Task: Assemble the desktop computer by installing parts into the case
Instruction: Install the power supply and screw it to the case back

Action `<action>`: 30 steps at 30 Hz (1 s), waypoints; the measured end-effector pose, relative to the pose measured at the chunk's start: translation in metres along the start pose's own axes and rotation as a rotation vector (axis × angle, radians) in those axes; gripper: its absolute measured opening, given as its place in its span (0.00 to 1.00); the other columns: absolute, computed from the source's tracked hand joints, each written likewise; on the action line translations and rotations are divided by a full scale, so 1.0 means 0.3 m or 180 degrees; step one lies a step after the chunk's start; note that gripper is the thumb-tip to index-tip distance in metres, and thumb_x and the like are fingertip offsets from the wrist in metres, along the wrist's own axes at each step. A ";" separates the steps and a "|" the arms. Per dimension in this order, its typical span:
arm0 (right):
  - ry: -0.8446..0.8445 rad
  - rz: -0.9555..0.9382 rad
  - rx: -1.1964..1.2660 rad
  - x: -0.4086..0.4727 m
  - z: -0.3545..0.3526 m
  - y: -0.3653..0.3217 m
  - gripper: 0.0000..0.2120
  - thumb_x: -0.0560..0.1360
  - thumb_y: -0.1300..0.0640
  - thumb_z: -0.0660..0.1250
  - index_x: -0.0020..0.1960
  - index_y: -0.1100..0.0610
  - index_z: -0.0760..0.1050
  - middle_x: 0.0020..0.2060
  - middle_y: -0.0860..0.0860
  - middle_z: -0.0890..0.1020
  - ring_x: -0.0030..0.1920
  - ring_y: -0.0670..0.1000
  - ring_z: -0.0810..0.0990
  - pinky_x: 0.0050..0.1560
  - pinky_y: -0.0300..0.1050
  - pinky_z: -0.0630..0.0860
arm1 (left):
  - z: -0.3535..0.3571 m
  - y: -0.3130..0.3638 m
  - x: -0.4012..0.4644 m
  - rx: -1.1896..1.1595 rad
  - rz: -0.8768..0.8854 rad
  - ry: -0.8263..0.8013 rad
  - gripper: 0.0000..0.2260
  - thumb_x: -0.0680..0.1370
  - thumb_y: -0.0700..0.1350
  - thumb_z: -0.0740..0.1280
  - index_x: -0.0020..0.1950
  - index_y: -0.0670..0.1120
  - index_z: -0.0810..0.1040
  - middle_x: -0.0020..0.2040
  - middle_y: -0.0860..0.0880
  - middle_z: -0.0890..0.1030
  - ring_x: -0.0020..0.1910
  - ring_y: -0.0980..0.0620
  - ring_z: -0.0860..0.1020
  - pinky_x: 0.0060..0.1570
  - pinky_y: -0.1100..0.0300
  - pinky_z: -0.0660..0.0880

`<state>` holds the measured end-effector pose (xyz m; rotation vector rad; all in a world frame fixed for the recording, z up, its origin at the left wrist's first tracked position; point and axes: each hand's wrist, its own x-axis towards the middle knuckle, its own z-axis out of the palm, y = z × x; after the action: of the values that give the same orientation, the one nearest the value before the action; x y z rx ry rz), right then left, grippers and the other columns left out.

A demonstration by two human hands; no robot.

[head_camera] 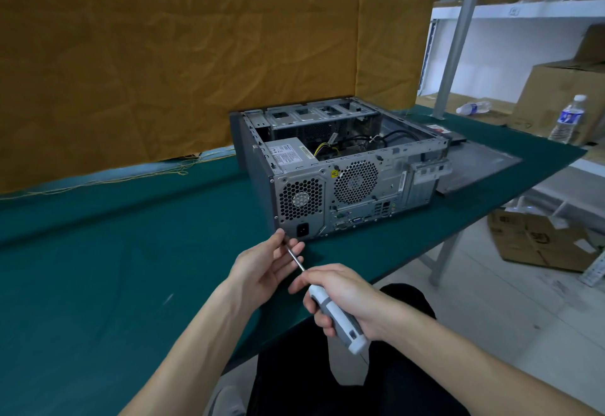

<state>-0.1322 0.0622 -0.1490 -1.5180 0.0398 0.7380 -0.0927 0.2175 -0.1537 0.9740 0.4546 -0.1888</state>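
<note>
Green matting covers the table [98,268], and on it the computer case [343,167] lies on its side, open on top, rear panel facing the person. Inside the case sit a power supply [288,154], loose cables [370,142] and drive bays [314,114]. Just before the case's lower rear corner, the left hand [262,266] pinches the screwdriver [327,301] tip, while the right hand [347,298] grips its grey-and-white handle. Beyond the case lies a dark side panel [484,167].

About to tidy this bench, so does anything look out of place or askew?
A plastic bottle lies on its side on the shelf behind the table, while another bottle stands upright. Loose yellow threads trail from the cloth's hem.
</note>
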 end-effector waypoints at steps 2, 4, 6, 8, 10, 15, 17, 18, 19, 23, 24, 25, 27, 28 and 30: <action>-0.0027 -0.0015 -0.0031 -0.008 -0.011 0.005 0.13 0.81 0.57 0.63 0.57 0.66 0.79 0.31 0.54 0.76 0.23 0.50 0.69 0.23 0.40 0.67 | -0.015 -0.007 0.000 0.0169 0.0146 -0.0010 0.06 0.82 0.41 0.69 0.52 0.37 0.79 0.45 0.40 0.86 0.45 0.46 0.87 0.37 0.56 0.83; -0.0031 -0.0038 -0.0104 -0.019 -0.029 0.012 0.12 0.81 0.57 0.62 0.57 0.64 0.79 0.32 0.54 0.76 0.23 0.50 0.69 0.23 0.40 0.67 | -0.036 -0.022 0.000 0.0370 0.0453 0.0008 0.07 0.81 0.40 0.69 0.53 0.36 0.81 0.47 0.39 0.86 0.48 0.45 0.87 0.39 0.57 0.83; -0.0006 -0.0067 -0.0220 -0.029 -0.047 0.016 0.12 0.82 0.56 0.62 0.57 0.62 0.79 0.32 0.54 0.77 0.23 0.50 0.69 0.23 0.40 0.68 | -0.053 -0.033 0.001 0.0534 0.0766 0.0085 0.07 0.80 0.39 0.70 0.54 0.36 0.83 0.48 0.39 0.86 0.48 0.46 0.86 0.40 0.59 0.83; -0.0009 -0.0086 -0.0314 -0.035 -0.062 0.017 0.12 0.83 0.55 0.61 0.57 0.62 0.78 0.33 0.54 0.77 0.23 0.50 0.69 0.23 0.40 0.68 | -0.062 -0.035 0.000 0.0625 0.0866 0.0062 0.06 0.80 0.38 0.70 0.55 0.37 0.84 0.50 0.39 0.86 0.48 0.48 0.86 0.42 0.60 0.83; -0.0037 -0.0100 -0.0373 -0.037 -0.070 0.016 0.12 0.83 0.55 0.61 0.57 0.62 0.77 0.33 0.54 0.77 0.23 0.50 0.69 0.23 0.40 0.68 | -0.068 -0.028 0.000 0.0648 0.0773 -0.0057 0.07 0.79 0.36 0.71 0.56 0.38 0.84 0.51 0.40 0.86 0.50 0.48 0.86 0.43 0.59 0.83; -0.0153 -0.0181 -0.0487 -0.039 -0.080 0.019 0.13 0.85 0.52 0.60 0.57 0.61 0.77 0.33 0.53 0.77 0.23 0.50 0.70 0.23 0.40 0.68 | -0.090 0.018 0.004 0.0505 0.0289 -0.0407 0.11 0.73 0.36 0.74 0.54 0.37 0.84 0.49 0.39 0.86 0.47 0.47 0.87 0.40 0.59 0.83; -0.0193 -0.0227 -0.0490 -0.037 -0.081 0.019 0.13 0.85 0.51 0.61 0.57 0.60 0.77 0.33 0.54 0.77 0.23 0.50 0.70 0.23 0.40 0.68 | -0.100 0.034 0.010 0.0482 0.0038 -0.0537 0.13 0.70 0.38 0.75 0.53 0.38 0.84 0.50 0.38 0.86 0.45 0.47 0.87 0.39 0.59 0.83; -0.0200 -0.0249 -0.0488 -0.035 -0.079 0.019 0.13 0.85 0.51 0.61 0.57 0.60 0.77 0.33 0.54 0.77 0.23 0.50 0.70 0.23 0.40 0.68 | -0.104 0.041 0.015 0.0499 -0.0062 -0.0576 0.12 0.69 0.38 0.74 0.51 0.38 0.85 0.49 0.38 0.86 0.45 0.47 0.87 0.39 0.58 0.83; -0.0192 -0.0265 -0.0488 -0.033 -0.076 0.019 0.13 0.85 0.51 0.61 0.57 0.60 0.77 0.33 0.54 0.77 0.23 0.49 0.70 0.23 0.39 0.68 | -0.107 0.045 0.020 0.0515 -0.0140 -0.0601 0.10 0.69 0.38 0.74 0.49 0.38 0.86 0.49 0.38 0.86 0.45 0.47 0.87 0.39 0.58 0.83; -0.0134 -0.0262 -0.0547 -0.023 -0.070 0.011 0.12 0.85 0.52 0.60 0.57 0.59 0.78 0.33 0.54 0.77 0.23 0.50 0.70 0.23 0.40 0.69 | -0.111 0.059 0.040 0.0569 -0.0283 -0.0638 0.07 0.69 0.39 0.75 0.45 0.39 0.88 0.47 0.40 0.86 0.44 0.48 0.86 0.41 0.57 0.83; -0.0118 -0.0256 -0.0555 -0.020 -0.071 0.009 0.12 0.85 0.52 0.60 0.57 0.59 0.78 0.33 0.54 0.77 0.23 0.50 0.70 0.23 0.40 0.69 | -0.110 0.062 0.043 0.0606 -0.0317 -0.0639 0.07 0.68 0.39 0.76 0.44 0.39 0.88 0.46 0.41 0.85 0.44 0.48 0.86 0.41 0.57 0.83; -0.0097 -0.0250 -0.0551 -0.017 -0.071 0.009 0.12 0.85 0.53 0.60 0.57 0.59 0.78 0.32 0.54 0.77 0.23 0.50 0.70 0.23 0.40 0.69 | -0.107 0.064 0.044 0.0655 -0.0343 -0.0627 0.06 0.68 0.39 0.76 0.44 0.40 0.88 0.45 0.42 0.85 0.44 0.48 0.86 0.40 0.57 0.83; -0.0044 -0.0226 -0.0499 -0.012 -0.067 0.012 0.12 0.84 0.53 0.60 0.56 0.59 0.78 0.32 0.54 0.77 0.23 0.50 0.70 0.23 0.39 0.69 | -0.101 0.064 0.047 0.0731 -0.0360 -0.0559 0.06 0.69 0.39 0.76 0.43 0.39 0.88 0.45 0.42 0.85 0.44 0.48 0.86 0.39 0.57 0.83; -0.0017 -0.0206 -0.0449 -0.009 -0.063 0.015 0.11 0.84 0.53 0.61 0.56 0.59 0.78 0.32 0.54 0.78 0.23 0.50 0.70 0.23 0.39 0.69 | -0.096 0.062 0.048 0.0750 -0.0358 -0.0511 0.05 0.70 0.38 0.76 0.45 0.39 0.88 0.45 0.42 0.85 0.44 0.48 0.86 0.39 0.57 0.83; 0.0034 -0.0157 -0.0308 -0.004 -0.050 0.016 0.11 0.83 0.54 0.61 0.54 0.59 0.79 0.32 0.55 0.78 0.23 0.50 0.70 0.24 0.40 0.68 | -0.081 0.054 0.044 0.0810 -0.0307 -0.0405 0.05 0.76 0.37 0.74 0.50 0.37 0.86 0.46 0.41 0.86 0.45 0.47 0.87 0.39 0.55 0.83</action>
<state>-0.1290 0.0476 -0.1541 -1.6094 -0.0255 0.7009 -0.0820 0.2473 -0.1591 1.1820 0.3661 -0.4009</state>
